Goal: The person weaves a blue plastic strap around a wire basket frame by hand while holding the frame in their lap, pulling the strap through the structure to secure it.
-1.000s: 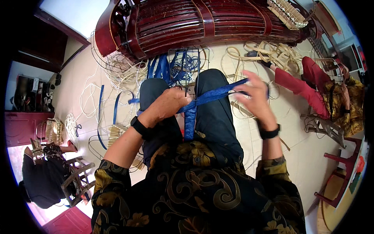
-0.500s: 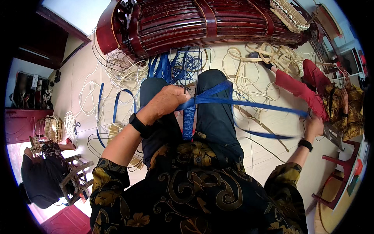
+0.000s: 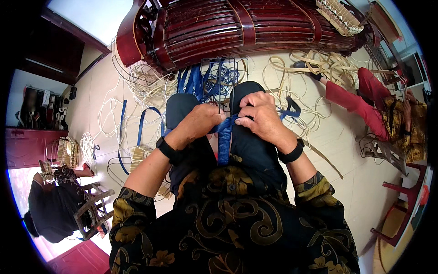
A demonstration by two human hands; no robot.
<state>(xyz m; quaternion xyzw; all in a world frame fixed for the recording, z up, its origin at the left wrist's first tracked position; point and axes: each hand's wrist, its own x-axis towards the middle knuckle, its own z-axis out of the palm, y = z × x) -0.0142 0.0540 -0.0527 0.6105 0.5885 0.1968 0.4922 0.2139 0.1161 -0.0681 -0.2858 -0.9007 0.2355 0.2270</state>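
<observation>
Between my knees, a band wrapped in blue strapping (image 3: pixel 224 147) runs toward my lap. It joins a dark thin wire frame (image 3: pixel 226 58) that stands between my legs. My left hand (image 3: pixel 200 122) pinches the blue strap at the band's far end. Close beside it, over my right thigh, my right hand (image 3: pixel 261 115) is closed on the same strap, thumb and fingers together. The strap's loose end (image 3: pixel 291 108) sticks out past the right hand. Exactly how the strap passes round the wire is hidden by my fingers.
A dark red slatted bench (image 3: pixel 200 41) spans the far side, with a woven basket (image 3: pixel 340 18) on it. Blue straps (image 3: pixel 194 82) and tangled pale strands (image 3: pixel 150 84) lie on the floor. A person in red trousers (image 3: pixel 349 104) sits at right, another person (image 3: pixel 52 210) at left.
My right hand has come in from the far right, where it held the strap stretched out, to beside my left hand. The left hand stays nearly in place.
</observation>
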